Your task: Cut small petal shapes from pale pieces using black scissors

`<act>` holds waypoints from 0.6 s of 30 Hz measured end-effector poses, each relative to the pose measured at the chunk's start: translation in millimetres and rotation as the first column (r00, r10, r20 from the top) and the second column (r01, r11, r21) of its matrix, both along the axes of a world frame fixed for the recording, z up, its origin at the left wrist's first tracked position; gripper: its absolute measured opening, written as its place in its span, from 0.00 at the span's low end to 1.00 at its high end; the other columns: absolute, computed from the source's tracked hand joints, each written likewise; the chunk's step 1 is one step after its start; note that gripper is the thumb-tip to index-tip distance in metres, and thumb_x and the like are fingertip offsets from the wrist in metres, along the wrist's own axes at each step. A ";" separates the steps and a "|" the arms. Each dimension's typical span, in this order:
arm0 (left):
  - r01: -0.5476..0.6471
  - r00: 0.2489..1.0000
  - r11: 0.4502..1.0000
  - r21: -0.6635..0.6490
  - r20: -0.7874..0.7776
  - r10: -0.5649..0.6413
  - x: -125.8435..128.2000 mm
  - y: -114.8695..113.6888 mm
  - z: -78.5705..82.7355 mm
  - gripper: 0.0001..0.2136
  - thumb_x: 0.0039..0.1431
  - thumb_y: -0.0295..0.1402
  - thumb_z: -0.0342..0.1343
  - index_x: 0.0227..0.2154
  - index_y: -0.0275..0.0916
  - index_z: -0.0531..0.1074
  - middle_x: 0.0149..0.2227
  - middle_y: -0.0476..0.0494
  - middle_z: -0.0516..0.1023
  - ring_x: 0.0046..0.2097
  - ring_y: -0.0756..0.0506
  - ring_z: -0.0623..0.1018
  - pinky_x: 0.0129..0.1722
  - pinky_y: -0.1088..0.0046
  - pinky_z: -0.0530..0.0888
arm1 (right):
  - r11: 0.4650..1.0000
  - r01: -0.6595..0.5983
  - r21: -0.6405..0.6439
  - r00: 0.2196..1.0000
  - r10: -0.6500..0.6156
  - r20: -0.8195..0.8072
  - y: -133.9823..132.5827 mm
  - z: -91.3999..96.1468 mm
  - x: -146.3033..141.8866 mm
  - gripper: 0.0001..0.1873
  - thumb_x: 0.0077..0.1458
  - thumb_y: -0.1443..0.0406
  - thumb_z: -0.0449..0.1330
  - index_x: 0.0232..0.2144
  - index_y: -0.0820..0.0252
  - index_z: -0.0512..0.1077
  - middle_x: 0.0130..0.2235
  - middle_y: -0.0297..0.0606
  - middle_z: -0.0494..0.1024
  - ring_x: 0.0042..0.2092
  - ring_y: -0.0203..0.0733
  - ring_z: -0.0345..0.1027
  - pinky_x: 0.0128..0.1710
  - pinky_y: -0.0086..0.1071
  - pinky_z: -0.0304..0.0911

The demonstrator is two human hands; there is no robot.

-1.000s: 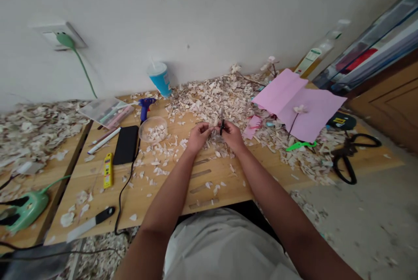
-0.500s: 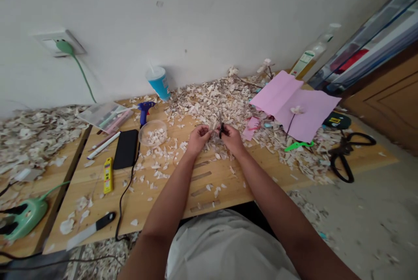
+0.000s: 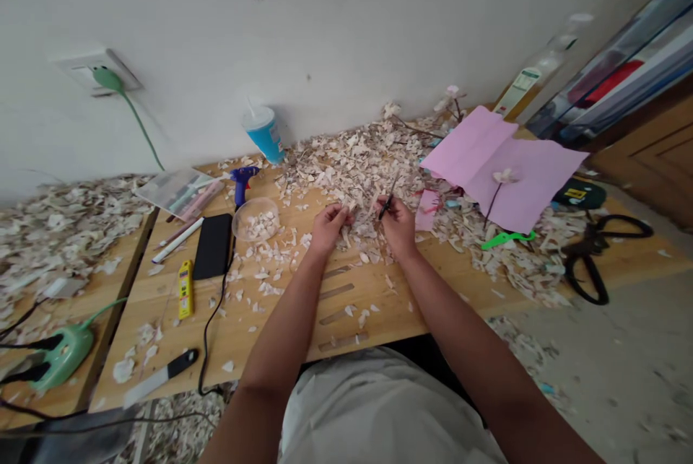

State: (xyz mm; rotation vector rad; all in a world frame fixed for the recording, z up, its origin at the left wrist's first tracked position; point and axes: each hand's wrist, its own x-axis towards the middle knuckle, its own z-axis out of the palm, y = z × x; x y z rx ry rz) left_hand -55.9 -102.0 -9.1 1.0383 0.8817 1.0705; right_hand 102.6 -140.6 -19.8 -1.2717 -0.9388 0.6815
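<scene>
My right hand (image 3: 399, 227) is closed around small black scissors (image 3: 386, 207), whose blades point up and away over the scraps. To its left, my left hand (image 3: 327, 229) has thumb and fingers pinched together. Whatever is in that pinch blends with the pale flakes behind it, so I cannot make it out. Both hands are apart, just above the near edge of a heap of dry, cream-coloured scraps (image 3: 346, 161). A clear round tub (image 3: 240, 224) holding pale pieces stands left of my left hand. A small pink paper piece (image 3: 426, 211) lies right of the scissors.
A blue glue gun (image 3: 241, 184), black phone (image 3: 212, 246), yellow box-shaped item (image 3: 185, 289) and scraper (image 3: 162, 376) lie left. A blue cup (image 3: 266, 138) stands by the wall. Pink sheets (image 3: 520, 175), a flower on a stem (image 3: 492, 200), large black shears (image 3: 590, 247) and a bottle (image 3: 525, 89) are right.
My right hand has moved right with the scissors, away from my left hand, and the gap between them is wider. The scissors tilt further to the right. My view has shifted slightly.
</scene>
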 end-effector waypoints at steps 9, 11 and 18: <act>-0.033 0.995 0.999 -0.033 0.096 0.036 -0.7 1.7 1.6 0.18 0.43 0.44 0.70 0.30 0.36 0.74 0.23 0.52 0.74 0.24 0.54 0.72 0.29 0.78 0.69 | 0.991 -0.106 0.085 0.905 0.060 0.422 -7.5 7.6 -0.8 0.14 0.60 0.61 0.54 0.47 0.54 0.72 0.45 0.41 0.76 0.51 0.46 0.67 0.55 0.43 0.62; -0.058 0.986 0.996 -0.065 0.153 0.068 -0.8 1.9 2.5 0.18 0.40 0.43 0.72 0.29 0.37 0.74 0.24 0.53 0.74 0.26 0.54 0.73 0.31 0.77 0.70 | 0.989 -0.111 0.094 0.884 0.055 0.465 -6.0 7.7 -0.9 0.14 0.60 0.60 0.54 0.46 0.54 0.71 0.45 0.42 0.76 0.51 0.46 0.66 0.55 0.43 0.61; -0.158 0.909 0.980 -0.117 0.370 0.191 1.6 -0.4 9.3 0.18 0.35 0.35 0.75 0.30 0.38 0.75 0.30 0.52 0.77 0.31 0.53 0.77 0.41 0.73 0.74 | 0.996 -0.080 -0.046 0.710 0.089 0.699 -6.7 7.9 -7.8 0.14 0.56 0.56 0.58 0.41 0.58 0.69 0.40 0.44 0.74 0.45 0.50 0.66 0.48 0.43 0.57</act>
